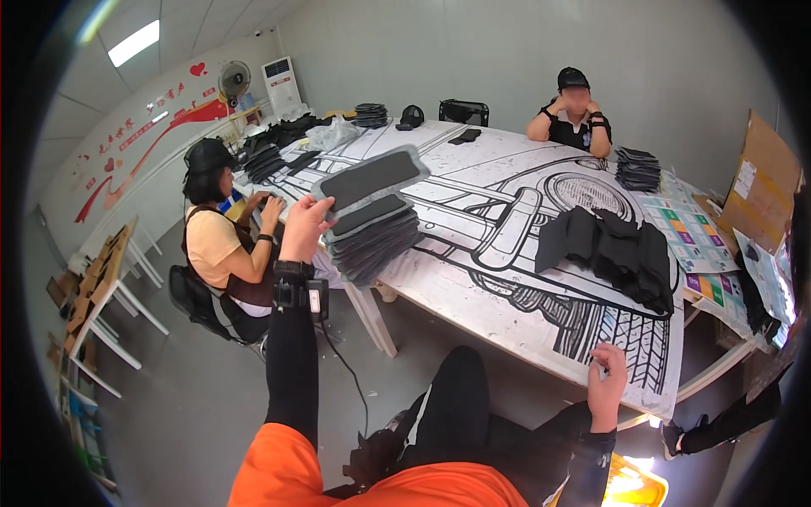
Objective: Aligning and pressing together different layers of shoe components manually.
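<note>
My left hand (306, 226) grips one end of a flat rectangular fabric pad (372, 181), black in the middle with a grey border. The pad is raised and tilted above a tall stack of similar pads (372, 241) at the table's near left edge. My right hand (606, 384) is by the table's near right edge, its fingers loosely bent and apart, with nothing visible in it. Beyond it lies a heap of black fabric pieces (604, 253).
The white table (448, 279) has a black line drawing on top. A seated person (224, 228) works at its left; another person (574, 118) sits across. Another dark stack (638, 171) and cardboard (752, 182) stand right. A cable (351, 363) hangs from my left wrist.
</note>
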### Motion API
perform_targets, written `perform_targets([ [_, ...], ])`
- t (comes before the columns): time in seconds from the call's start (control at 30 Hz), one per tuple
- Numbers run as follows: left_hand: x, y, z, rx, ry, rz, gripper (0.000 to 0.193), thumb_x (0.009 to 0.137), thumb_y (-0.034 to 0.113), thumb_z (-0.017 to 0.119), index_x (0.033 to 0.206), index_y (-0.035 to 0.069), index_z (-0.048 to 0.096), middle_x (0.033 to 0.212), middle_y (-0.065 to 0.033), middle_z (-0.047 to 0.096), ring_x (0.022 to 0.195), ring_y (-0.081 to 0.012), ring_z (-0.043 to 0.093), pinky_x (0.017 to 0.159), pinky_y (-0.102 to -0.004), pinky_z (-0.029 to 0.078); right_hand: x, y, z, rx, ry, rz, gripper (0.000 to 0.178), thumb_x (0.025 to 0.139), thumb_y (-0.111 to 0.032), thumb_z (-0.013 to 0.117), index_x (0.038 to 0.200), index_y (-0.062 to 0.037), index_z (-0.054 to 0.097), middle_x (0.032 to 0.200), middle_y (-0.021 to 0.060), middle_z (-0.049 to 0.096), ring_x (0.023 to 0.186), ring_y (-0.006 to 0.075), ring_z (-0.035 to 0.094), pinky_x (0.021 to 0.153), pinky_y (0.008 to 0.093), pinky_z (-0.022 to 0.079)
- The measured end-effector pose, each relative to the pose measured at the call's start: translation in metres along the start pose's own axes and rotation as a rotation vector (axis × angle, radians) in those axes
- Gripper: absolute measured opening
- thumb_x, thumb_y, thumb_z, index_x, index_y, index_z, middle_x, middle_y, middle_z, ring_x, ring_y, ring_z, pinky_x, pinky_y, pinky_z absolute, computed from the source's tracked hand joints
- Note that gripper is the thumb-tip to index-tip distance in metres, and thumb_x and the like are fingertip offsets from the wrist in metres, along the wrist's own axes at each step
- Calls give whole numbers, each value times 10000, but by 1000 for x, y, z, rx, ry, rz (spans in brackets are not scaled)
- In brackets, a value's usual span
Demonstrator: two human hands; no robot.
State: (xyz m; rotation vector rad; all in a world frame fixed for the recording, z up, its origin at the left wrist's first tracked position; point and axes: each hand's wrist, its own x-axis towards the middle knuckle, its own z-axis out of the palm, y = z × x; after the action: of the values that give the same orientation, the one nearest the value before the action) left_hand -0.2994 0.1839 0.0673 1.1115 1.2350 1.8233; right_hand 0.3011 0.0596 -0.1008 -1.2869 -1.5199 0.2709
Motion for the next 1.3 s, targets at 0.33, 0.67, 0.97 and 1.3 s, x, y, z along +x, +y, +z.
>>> perform_targets([
  [0.33,-13,-39,12,1078,559,651,532,879,174,785,1297,-61,556,1177,-250,624,1076,-426,619,940,-480,510,-1,7,2,80,45,-42,214,812,103,600,973,-10,685,1066,133,693,983,256,653,851,329,517],
  [0.67,-145,-120,202,545,-580,650,250,924,132,710,1151,30,681,1023,-139,658,955,-307,660,863,-391,536,44,-1,8,224,152,-106,130,898,40,590,970,-15,683,841,40,628,788,126,576,705,275,439],
  [0.97,-173,-178,259,181,-761,-38,303,1054,299,650,927,35,725,726,-10,658,668,-83,572,637,-284,463,42,36,11,431,-140,364,122,968,4,593,985,17,713,672,-1,592,571,70,525,545,222,400],
  [1.3,-164,-186,262,187,-708,-1,305,1072,298,634,908,60,730,669,46,611,595,-35,501,566,-234,399,47,47,15,300,-101,339,134,963,-11,605,1003,14,731,674,1,623,590,63,555,554,233,410],
])
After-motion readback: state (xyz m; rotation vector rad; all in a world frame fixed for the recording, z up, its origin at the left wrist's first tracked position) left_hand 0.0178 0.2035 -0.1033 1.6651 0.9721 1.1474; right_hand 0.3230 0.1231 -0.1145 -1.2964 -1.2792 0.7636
